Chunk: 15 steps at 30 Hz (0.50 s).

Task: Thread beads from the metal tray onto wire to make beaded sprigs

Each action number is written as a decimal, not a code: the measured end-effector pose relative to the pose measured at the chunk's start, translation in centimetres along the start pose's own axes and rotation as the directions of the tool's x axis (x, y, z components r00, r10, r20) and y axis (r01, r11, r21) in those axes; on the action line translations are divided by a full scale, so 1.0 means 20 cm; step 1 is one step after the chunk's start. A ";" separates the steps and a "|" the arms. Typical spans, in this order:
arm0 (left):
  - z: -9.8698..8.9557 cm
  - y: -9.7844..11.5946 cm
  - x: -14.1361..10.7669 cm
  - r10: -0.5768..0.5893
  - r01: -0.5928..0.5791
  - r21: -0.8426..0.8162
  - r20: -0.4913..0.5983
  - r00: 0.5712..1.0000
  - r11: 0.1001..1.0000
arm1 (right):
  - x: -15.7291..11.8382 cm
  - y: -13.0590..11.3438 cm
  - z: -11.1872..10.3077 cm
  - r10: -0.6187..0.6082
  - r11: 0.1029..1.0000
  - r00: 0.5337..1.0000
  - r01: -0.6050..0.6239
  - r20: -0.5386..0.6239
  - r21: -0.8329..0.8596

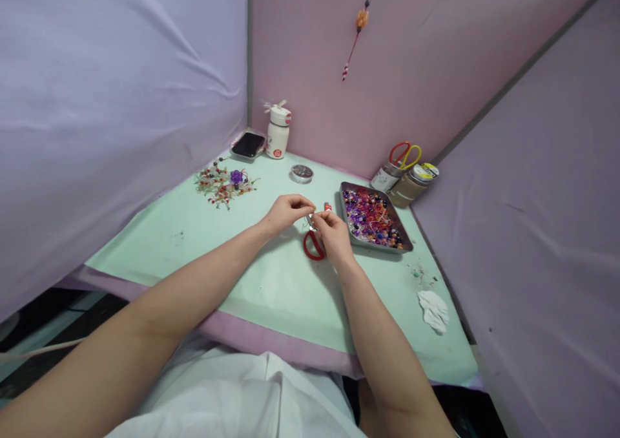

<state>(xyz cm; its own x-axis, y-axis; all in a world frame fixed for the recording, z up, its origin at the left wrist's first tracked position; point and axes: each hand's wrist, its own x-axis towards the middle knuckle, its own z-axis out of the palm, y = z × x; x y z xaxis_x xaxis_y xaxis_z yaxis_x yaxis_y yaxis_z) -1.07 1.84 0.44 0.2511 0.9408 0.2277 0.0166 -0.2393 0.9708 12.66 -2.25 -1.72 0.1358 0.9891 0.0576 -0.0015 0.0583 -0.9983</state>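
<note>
Pale green cloth-covered tabletop [271,289]. Rectangular metal tray [380,249] of mixed beads [361,221], right of centre. My left hand [285,213] and right hand [334,232] meet mid-frame, over red-handled metal scissors [306,249], both fingertip-pinching a small thin piece [314,210]; detail unclear. Probably featherlight, bendy, slip-prone: pinch gently near ends.

Red-handled scissors [306,249]: clock centre.
Green cloth [285,289]: open at 6, between left forearm [208,280] at 8 and right forearm [375,328] at 5.
Bead tray [376,249]: walls block 2.
Jar [405,188]: stands behind.
Round case [302,174]: low, 12.
White bottle [278,137]: tall, 11.
Beaded sprigs [225,189]: spread at 10.
</note>
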 end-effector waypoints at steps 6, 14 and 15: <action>0.00 0.00 0.00 0.009 -0.009 0.013 -0.011 1.000 1.000 | -0.01 -0.01 0.00 0.065 0.998 0.998 -0.065 -0.004 0.017; 0.00 -0.01 0.00 0.007 -0.008 0.017 0.029 1.000 1.000 | -0.01 -0.01 0.00 0.015 0.999 1.000 -0.015 -0.002 0.046; 0.00 -0.01 0.00 0.008 -0.009 0.020 0.043 0.999 1.000 | -0.01 -0.01 -0.01 0.012 0.999 1.000 -0.012 -0.003 0.039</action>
<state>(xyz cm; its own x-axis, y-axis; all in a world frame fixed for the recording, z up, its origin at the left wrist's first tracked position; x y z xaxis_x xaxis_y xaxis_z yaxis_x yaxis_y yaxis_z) -1.06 1.87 0.20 0.2931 0.9276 0.2317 0.0341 -0.2523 0.9670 12.78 -2.39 -1.55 0.1383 0.9894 0.0452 -0.0419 0.0515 -0.9978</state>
